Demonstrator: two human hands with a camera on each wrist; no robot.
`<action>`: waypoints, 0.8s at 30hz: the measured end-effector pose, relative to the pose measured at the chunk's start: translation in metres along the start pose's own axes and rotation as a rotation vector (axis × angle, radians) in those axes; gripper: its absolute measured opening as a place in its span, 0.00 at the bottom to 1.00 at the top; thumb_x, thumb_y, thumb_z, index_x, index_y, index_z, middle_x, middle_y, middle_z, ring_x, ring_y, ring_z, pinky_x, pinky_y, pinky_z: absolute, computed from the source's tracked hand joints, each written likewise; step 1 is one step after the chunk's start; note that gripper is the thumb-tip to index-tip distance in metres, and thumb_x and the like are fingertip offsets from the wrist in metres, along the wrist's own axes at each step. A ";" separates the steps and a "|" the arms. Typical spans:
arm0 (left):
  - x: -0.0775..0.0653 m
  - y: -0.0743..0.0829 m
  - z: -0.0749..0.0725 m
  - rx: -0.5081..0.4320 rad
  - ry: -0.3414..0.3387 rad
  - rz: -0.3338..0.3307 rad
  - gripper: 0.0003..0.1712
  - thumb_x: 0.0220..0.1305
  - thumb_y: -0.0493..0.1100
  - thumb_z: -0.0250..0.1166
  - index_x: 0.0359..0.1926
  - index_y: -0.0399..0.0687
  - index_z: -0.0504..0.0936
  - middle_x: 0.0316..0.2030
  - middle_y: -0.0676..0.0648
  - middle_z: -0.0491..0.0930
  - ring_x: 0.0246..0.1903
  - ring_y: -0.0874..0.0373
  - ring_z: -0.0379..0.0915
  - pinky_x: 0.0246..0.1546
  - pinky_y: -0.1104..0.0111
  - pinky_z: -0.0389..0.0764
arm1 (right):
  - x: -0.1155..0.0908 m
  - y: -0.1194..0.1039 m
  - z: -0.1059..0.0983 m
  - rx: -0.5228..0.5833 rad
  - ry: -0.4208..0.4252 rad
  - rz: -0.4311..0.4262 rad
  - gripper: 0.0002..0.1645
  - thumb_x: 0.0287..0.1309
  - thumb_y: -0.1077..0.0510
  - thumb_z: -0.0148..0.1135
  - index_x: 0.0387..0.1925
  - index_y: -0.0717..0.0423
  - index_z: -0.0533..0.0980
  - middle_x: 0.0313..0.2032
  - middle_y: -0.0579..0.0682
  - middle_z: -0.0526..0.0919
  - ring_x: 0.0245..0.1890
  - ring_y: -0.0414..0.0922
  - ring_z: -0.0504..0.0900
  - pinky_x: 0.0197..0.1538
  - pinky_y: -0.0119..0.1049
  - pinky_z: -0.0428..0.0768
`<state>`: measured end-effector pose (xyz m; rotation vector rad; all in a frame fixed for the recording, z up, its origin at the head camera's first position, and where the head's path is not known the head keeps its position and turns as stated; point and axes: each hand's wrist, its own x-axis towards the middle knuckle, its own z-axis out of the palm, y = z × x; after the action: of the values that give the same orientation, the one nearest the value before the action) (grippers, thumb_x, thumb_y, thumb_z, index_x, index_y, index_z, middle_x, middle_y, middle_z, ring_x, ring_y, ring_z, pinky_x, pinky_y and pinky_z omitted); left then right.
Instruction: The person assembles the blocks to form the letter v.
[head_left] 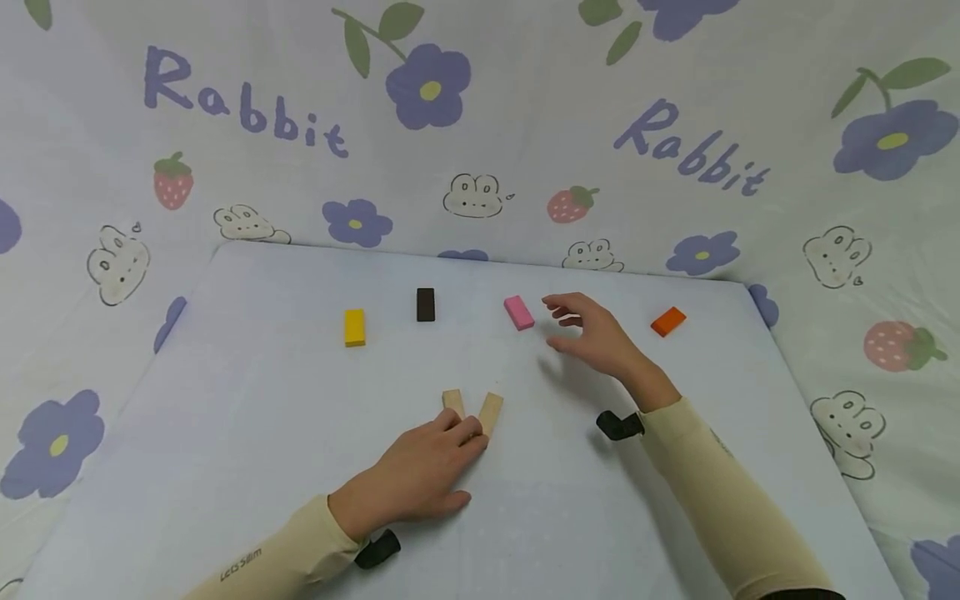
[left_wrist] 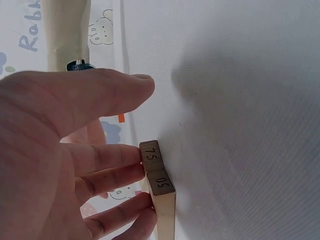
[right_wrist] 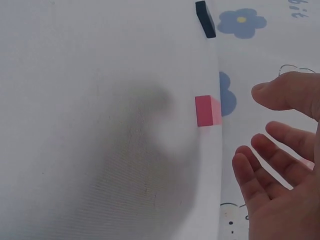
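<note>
Two pale wooden blocks lie in a V on the white table, a left block (head_left: pixel 452 400) and a right block (head_left: pixel 491 408). My left hand (head_left: pixel 420 471) touches them with its fingertips, covering their near parts, while the thumb stands apart. In the left wrist view their dark end faces meet, one marked 75 (left_wrist: pixel 151 154), the other 50 (left_wrist: pixel 161 182). My right hand (head_left: pixel 600 340) hovers above the table with fingers spread and nothing in it. Closest to it is a pink block (head_left: pixel 519 312), just left of its fingertips and apart from them.
Along the far part of the white table (head_left: pixel 247 375) lie a yellow block (head_left: pixel 355 328) and a dark block (head_left: pixel 425 305) on the left, with an orange block (head_left: pixel 668 322) on the right. A printed cloth (head_left: pixel 517 117) hangs behind the table's back edge.
</note>
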<state>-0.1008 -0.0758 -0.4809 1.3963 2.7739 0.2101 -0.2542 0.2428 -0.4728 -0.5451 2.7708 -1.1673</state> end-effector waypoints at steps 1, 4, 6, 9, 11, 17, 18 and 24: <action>0.000 0.000 0.000 0.004 -0.003 0.000 0.35 0.65 0.55 0.77 0.67 0.44 0.81 0.59 0.49 0.76 0.51 0.53 0.69 0.50 0.66 0.80 | 0.002 0.001 0.000 0.002 -0.001 0.002 0.38 0.68 0.64 0.73 0.76 0.59 0.71 0.69 0.57 0.76 0.65 0.59 0.77 0.72 0.56 0.74; 0.000 0.001 0.000 0.010 -0.011 -0.003 0.35 0.65 0.56 0.77 0.67 0.44 0.81 0.59 0.49 0.76 0.51 0.53 0.69 0.50 0.66 0.80 | 0.007 0.002 0.001 0.011 -0.011 0.016 0.37 0.68 0.64 0.72 0.76 0.57 0.71 0.69 0.57 0.76 0.65 0.58 0.78 0.72 0.55 0.73; 0.000 0.001 0.000 0.011 -0.015 -0.004 0.35 0.65 0.56 0.77 0.67 0.44 0.81 0.59 0.49 0.76 0.51 0.53 0.69 0.50 0.66 0.80 | 0.010 0.004 0.001 0.019 -0.021 0.031 0.37 0.69 0.64 0.72 0.76 0.57 0.71 0.70 0.57 0.75 0.65 0.57 0.78 0.72 0.55 0.73; 0.001 0.001 0.000 0.009 -0.017 -0.005 0.35 0.65 0.56 0.77 0.67 0.44 0.81 0.59 0.49 0.76 0.52 0.53 0.69 0.50 0.66 0.80 | 0.014 0.006 0.002 0.024 -0.031 0.050 0.38 0.69 0.64 0.72 0.77 0.56 0.70 0.70 0.58 0.75 0.66 0.57 0.77 0.72 0.55 0.73; 0.001 0.002 0.000 0.008 -0.017 -0.007 0.35 0.66 0.55 0.77 0.67 0.44 0.81 0.59 0.49 0.76 0.52 0.53 0.69 0.50 0.65 0.80 | 0.017 0.007 0.002 0.021 -0.037 0.055 0.38 0.69 0.63 0.72 0.77 0.56 0.70 0.71 0.58 0.75 0.66 0.57 0.77 0.72 0.55 0.73; 0.003 0.001 0.002 0.004 -0.017 -0.011 0.35 0.66 0.55 0.77 0.68 0.44 0.81 0.59 0.48 0.76 0.52 0.52 0.68 0.51 0.65 0.80 | 0.023 0.007 0.003 0.012 -0.033 0.062 0.38 0.68 0.64 0.72 0.76 0.56 0.71 0.70 0.57 0.75 0.66 0.57 0.77 0.72 0.55 0.74; 0.003 0.001 0.003 0.004 -0.017 -0.012 0.35 0.66 0.55 0.77 0.68 0.44 0.81 0.59 0.48 0.76 0.52 0.53 0.68 0.51 0.65 0.80 | 0.024 0.008 0.003 0.015 -0.033 0.062 0.38 0.68 0.64 0.72 0.76 0.57 0.70 0.70 0.57 0.75 0.66 0.58 0.77 0.72 0.55 0.74; 0.003 0.001 0.005 0.004 -0.013 -0.013 0.34 0.66 0.56 0.77 0.67 0.45 0.81 0.59 0.49 0.76 0.52 0.53 0.68 0.51 0.66 0.80 | 0.027 0.010 0.005 0.045 -0.032 0.062 0.38 0.68 0.64 0.72 0.76 0.57 0.71 0.70 0.57 0.76 0.66 0.59 0.76 0.72 0.55 0.73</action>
<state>-0.1014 -0.0723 -0.4861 1.3744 2.7740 0.1939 -0.2814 0.2364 -0.4814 -0.4655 2.7069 -1.1943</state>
